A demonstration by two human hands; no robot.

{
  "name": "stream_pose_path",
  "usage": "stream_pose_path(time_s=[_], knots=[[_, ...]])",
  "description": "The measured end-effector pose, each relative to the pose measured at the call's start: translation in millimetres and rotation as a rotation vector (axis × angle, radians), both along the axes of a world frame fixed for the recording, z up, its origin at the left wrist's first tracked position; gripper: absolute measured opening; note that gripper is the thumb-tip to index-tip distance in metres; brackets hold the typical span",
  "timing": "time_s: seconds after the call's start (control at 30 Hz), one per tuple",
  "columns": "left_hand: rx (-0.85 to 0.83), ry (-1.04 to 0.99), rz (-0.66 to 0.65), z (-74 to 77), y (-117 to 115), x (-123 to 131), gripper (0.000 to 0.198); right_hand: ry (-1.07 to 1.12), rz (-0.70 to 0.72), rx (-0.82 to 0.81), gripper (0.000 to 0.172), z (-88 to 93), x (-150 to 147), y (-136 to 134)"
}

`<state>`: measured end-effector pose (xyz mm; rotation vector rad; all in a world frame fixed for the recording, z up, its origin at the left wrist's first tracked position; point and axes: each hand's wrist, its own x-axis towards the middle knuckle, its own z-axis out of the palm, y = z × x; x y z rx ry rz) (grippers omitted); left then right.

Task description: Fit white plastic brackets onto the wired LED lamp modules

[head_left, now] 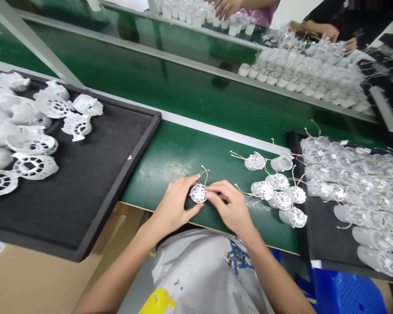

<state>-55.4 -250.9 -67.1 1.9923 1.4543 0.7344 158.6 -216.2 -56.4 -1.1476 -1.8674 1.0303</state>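
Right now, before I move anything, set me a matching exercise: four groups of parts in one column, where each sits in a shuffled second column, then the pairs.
Parts:
1. Round white wired cup
2. White perforated plastic housings
3. Translucent wired cylinders
4. White cylinders in rows

Places:
A. Black tray, left
B. Far green bench
C. Between the left hand and right hand
D. Black tray, right

Pairs: 1-C, 2-A, 3-D, 4-B
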Motion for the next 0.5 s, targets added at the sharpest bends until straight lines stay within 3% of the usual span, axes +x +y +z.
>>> stream_pose_path(time_s=[0.07,0.23,0.5], knots=[[0.012,0.005,-0.011,-0.7,0,-1,0.075,-0.195,0.075,0.134,0.027,11.0,5,16],[0.033,-0.127,0.051,-13.3,-5,-2,0.096,-0.685,0.461,0.390,0.044,34.0,14,52],[0.028,-0.089,0.028,-16.8,-4,-6,0.095,-0.820,0.665,0.597,0.027,41.7,16,71]])
